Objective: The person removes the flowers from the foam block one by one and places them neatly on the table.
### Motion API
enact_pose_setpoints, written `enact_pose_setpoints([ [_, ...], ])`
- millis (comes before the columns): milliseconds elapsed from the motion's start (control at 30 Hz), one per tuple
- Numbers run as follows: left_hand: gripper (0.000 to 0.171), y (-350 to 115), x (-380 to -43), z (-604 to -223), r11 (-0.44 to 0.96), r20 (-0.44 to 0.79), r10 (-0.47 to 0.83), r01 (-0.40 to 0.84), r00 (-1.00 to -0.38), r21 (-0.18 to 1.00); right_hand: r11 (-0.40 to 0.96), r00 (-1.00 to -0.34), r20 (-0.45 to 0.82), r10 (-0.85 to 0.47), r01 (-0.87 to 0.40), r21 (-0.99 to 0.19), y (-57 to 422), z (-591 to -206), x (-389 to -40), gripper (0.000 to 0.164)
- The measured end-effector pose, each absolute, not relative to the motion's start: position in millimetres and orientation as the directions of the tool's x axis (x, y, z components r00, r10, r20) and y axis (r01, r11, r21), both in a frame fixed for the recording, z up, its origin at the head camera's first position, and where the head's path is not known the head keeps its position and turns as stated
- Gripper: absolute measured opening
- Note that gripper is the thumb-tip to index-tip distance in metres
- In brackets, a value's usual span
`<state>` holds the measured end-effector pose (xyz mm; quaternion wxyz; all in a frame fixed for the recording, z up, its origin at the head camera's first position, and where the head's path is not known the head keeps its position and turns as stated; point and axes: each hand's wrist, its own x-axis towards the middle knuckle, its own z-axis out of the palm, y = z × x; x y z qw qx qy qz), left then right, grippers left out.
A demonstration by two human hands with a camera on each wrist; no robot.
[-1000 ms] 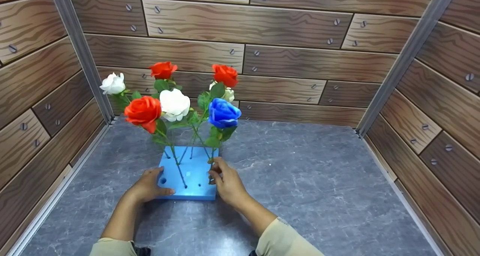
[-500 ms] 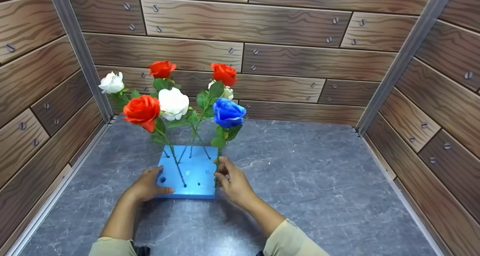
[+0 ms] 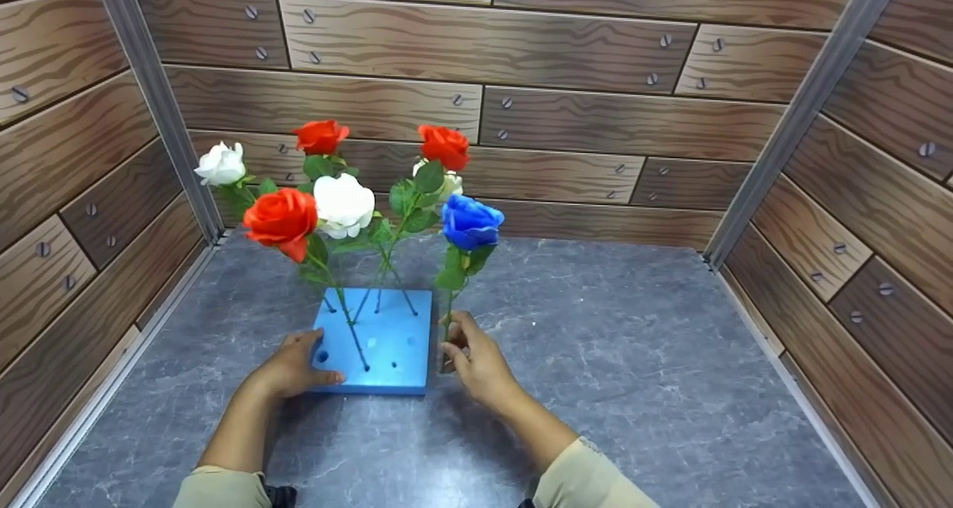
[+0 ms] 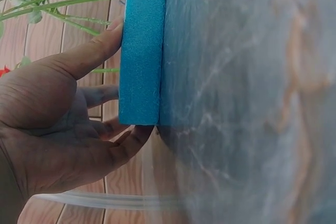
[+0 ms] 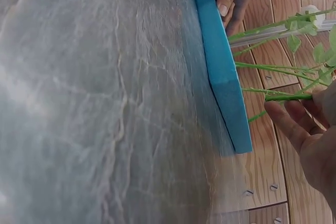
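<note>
The stem of an artificial blue rose is pinched between the thumb and fingers of my right hand, just right of a blue block with holes. In the right wrist view the lower end of that green stem is free and stands apart from the block. My left hand grips the block's left side, thumb near the front edge of the top; the left wrist view shows its fingers against the block's side. Red roses and white roses stand tilted in the block.
Grey marbled tabletop surrounds the block. A wood-patterned wall rises behind it, with side walls and metal corner posts. One pale rose is partly hidden behind a red rose.
My right hand has carried the blue rose to the right, from over the block's right edge to beside it. My left hand and the block stay in place.
</note>
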<state>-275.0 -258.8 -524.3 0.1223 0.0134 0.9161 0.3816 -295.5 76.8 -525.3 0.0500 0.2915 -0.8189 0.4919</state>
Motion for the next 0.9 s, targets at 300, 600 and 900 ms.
enact_pose_setpoints([
  [300,0.107,-259,-274,-524,0.701,-0.222,0.113,-0.080,-0.969,0.709,0.332,-0.871,0.346,-0.349,-0.460,-0.823,85,-522,-300,0.031],
  [600,0.107,-260,-273,-526,0.703,-0.207,0.127,-0.059,-0.970,0.709,0.314,-0.912,0.255,-0.323,-0.357,-0.880,102,-520,-304,0.040],
  [900,0.109,-261,-272,-526,0.703,-0.190,0.136,-0.041,-0.972,0.710,0.230,-0.931,0.162,-0.326,-0.244,-0.942,115,-521,-309,0.047],
])
